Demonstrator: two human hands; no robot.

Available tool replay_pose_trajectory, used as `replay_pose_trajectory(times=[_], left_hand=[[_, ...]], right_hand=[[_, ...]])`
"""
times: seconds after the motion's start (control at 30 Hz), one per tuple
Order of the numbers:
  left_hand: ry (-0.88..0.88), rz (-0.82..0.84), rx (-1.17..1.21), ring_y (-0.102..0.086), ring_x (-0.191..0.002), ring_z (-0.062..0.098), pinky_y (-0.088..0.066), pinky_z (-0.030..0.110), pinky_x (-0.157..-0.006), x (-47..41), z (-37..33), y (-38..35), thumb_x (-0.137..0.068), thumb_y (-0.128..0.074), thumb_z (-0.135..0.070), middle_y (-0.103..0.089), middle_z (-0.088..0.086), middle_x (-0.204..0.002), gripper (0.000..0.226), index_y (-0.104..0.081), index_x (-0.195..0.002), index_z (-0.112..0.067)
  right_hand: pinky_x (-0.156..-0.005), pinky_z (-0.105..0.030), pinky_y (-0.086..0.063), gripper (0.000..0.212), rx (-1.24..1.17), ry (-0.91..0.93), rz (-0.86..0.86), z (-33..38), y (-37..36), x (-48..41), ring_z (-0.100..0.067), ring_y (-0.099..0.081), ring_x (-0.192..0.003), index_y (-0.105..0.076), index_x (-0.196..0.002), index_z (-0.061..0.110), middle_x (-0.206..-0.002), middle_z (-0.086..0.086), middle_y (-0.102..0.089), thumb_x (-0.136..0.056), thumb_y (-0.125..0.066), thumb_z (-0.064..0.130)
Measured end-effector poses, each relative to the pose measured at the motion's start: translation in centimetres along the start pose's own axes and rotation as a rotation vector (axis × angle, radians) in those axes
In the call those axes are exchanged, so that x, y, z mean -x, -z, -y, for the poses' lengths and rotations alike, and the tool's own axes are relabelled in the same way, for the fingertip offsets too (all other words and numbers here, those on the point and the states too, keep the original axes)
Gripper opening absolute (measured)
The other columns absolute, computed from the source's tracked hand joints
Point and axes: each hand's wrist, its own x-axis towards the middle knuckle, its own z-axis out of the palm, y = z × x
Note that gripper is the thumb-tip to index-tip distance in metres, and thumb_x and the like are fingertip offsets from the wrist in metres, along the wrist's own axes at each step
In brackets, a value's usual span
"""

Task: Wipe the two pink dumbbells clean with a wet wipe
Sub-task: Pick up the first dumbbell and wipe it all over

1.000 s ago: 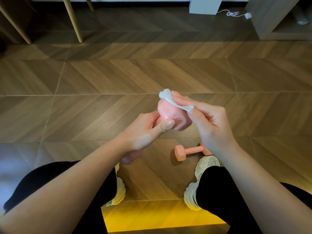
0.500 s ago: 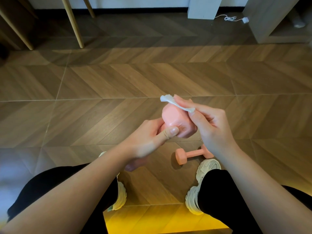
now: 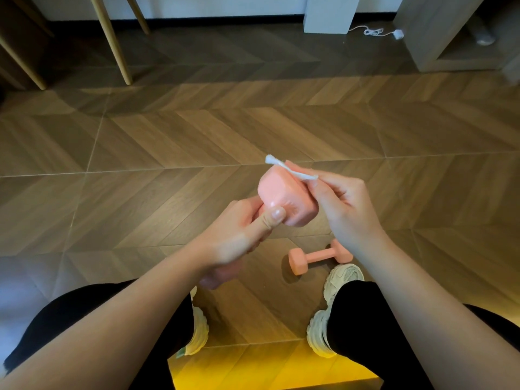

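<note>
The brown herringbone wood floor [image 3: 197, 142] fills most of the frame. Up top, the pale wooden furniture legs [image 3: 111, 38] at the upper left and the grey open-front cabinet [image 3: 430, 32] at the upper right are both cut off by the frame edge, so no idea what they belong to. Can't make out anything inside the cabinet apart from a blurry pale shape at its right edge.

Centre frame, the left hand [image 3: 233, 237] has its grip wrapped around the handle of the raised pink dumbbell [image 3: 284, 201], thumb lying against the near end. The handle is pretty much buried in the hand, and the lower end only peeks out as a blurry pink bit under the wrist. The right hand [image 3: 346, 204] has its grip pinching a crumpled white wet wipe [image 3: 289, 168], pressed to the top edge of that dumbbell's upper head. Most of the wipe is hidden behind the fingers.

The second pink dumbbell [image 3: 318, 257] lies on the floor at lower centre-right, just past the chunky cream sneaker [image 3: 342, 275], its far end partly covered by the right wrist.
</note>
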Motion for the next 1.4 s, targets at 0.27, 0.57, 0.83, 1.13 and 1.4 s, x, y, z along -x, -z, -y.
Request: replay_pose_trajectory(times=[0.27,0.57,0.83,1.13,1.4], left_hand=[[0.113,-0.07,0.098,-0.033,-0.053,0.013,-0.027,0.027,-0.051,-0.2,-0.2,-0.1,-0.07,-0.052,-0.079,-0.043,-0.007,-0.06,0.06,-0.05,-0.076,-0.019],[0.047,-0.048,0.174,-0.033,-0.049,0.012,-0.027,0.024,-0.048,-0.1,-0.5,0.2,-0.062,-0.056,-0.091,-0.044,-0.005,-0.062,0.058,-0.054,-0.065,-0.033],[0.0,0.013,0.096,-0.031,-0.056,0.015,-0.027,0.028,-0.05,0.3,-0.6,0.1,-0.06,-0.059,-0.091,-0.044,-0.004,-0.062,0.076,-0.054,-0.08,-0.017],[0.129,-0.09,0.246,-0.036,-0.046,0.012,-0.028,0.026,-0.045,-0.3,-1.0,0.4,-0.074,-0.048,-0.082,-0.045,-0.002,-0.061,0.059,-0.051,-0.071,-0.023],[-0.033,0.061,0.19,-0.033,-0.053,0.011,-0.028,0.023,-0.048,0.5,-0.9,0.4,-0.063,-0.059,-0.089,-0.046,-0.01,-0.061,0.057,-0.057,-0.069,-0.033]], right_hand=[[-0.119,-0.044,-0.03,0.033,-0.042,0.079,0.092,0.6,-0.3,0.7,-0.012,-0.054,-0.131,-0.067,-0.12,0.008,-0.129,-0.002,-0.066,-0.096,-0.045,0.004],[-0.079,-0.006,-0.042,0.038,0.015,0.06,0.019,0.2,0.0,0.4,0.011,-0.061,-0.088,-0.068,-0.118,0.014,-0.088,0.031,-0.068,-0.099,-0.04,-0.004],[-0.105,-0.033,-0.045,0.034,-0.035,0.013,-0.007,0.5,-0.2,0.4,-0.011,-0.059,-0.125,-0.065,-0.124,0.008,-0.127,0.001,-0.067,-0.099,-0.042,0.01],[-0.095,-0.019,-0.044,0.035,-0.007,0.118,0.021,0.6,-0.2,0.7,-0.004,-0.064,-0.105,-0.062,-0.126,0.007,-0.12,0.011,-0.069,-0.098,-0.042,0.005],[-0.082,-0.008,-0.043,0.034,-0.015,0.024,-0.023,0.4,-0.2,0.2,0.003,-0.066,-0.097,-0.068,-0.12,0.014,-0.095,0.023,-0.073,-0.101,-0.041,0.004]])
